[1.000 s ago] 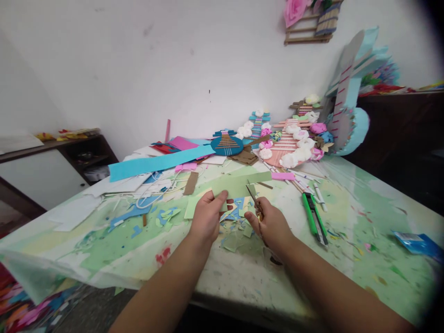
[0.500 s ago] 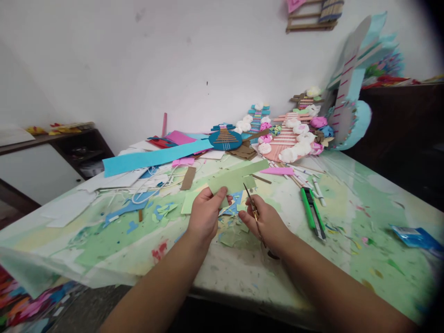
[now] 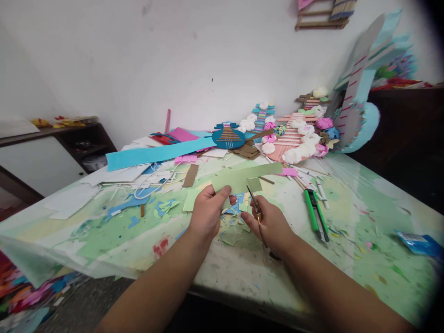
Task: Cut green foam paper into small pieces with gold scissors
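My left hand (image 3: pixel 208 212) pinches a sheet of light green paper (image 3: pixel 239 178) between thumb and fingers, above the middle of the table. A long strip of the sheet reaches to the right, with a partly cut flap hanging below it. In my right hand (image 3: pixel 270 222) is a pair of scissors (image 3: pixel 255 206), blades pointing up and away. Their tips are near the flap's lower edge; whether they touch it I cannot tell. Under my hands lie blue and green paper scraps (image 3: pixel 234 236).
A green utility knife (image 3: pixel 315 215) lies right of my right hand, near several white markers (image 3: pixel 322 192). Behind are a blue paper lute (image 3: pixel 228 138) and a pink one (image 3: pixel 291 138) with paper flowers. A blue packet (image 3: pixel 419 243) is at the right, white cord (image 3: pixel 142 194) at the left.
The green paper's strip has shifted right and now covers part of the pink piece. The scissors have drawn slightly down from the paper. The whole view has moved a little.
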### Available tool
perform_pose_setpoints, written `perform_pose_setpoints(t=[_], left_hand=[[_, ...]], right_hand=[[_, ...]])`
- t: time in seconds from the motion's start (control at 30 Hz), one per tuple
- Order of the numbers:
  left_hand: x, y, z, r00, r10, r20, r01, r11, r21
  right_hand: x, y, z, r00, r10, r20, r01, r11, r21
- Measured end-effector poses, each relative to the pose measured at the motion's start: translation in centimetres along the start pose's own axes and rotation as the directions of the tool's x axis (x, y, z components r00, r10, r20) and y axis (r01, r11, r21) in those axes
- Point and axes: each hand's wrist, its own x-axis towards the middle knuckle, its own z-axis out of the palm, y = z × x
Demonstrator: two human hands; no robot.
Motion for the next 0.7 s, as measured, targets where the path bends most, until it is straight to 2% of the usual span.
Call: perform_pose_setpoints(t=[0.13,0.23,0.47,0.6,0.7], left_hand=[[-0.2,-0.04,0.04,0.999,0.008,0.039,-0.009,1.0,0.022],[-0.33,-0.15,0.06,0.996,0.056,0.068,-0.058,0.998,0.039],[-0.13,0.43,0.15,0.999,0.001,-0.039,-0.003,0.999,-0.047],[0.14,0.63,0.02,0.996,-0.045,-0.077,0.039,0.996,-0.076],[0.28,0.52,-0.14,0.995,-0.036,-0.094,0.029,0.996,-0.08]], right_hand=[[-0.08,-0.18,0.11,0.999,-0.031,0.031,0.034,0.996,-0.077],[-0.07,-0.18,0.2,0.997,-0.051,0.057,0.053,0.997,-0.047],[-0.03,-0.03,0.17,0.998,-0.026,0.065,0.023,0.999,0.043],[-0.11,-0.06,0.09,1.0,-0.005,-0.004,0.006,0.998,0.066],[-0.16,-0.01,0.05,0.997,0.013,-0.077,-0.009,0.998,0.058]])
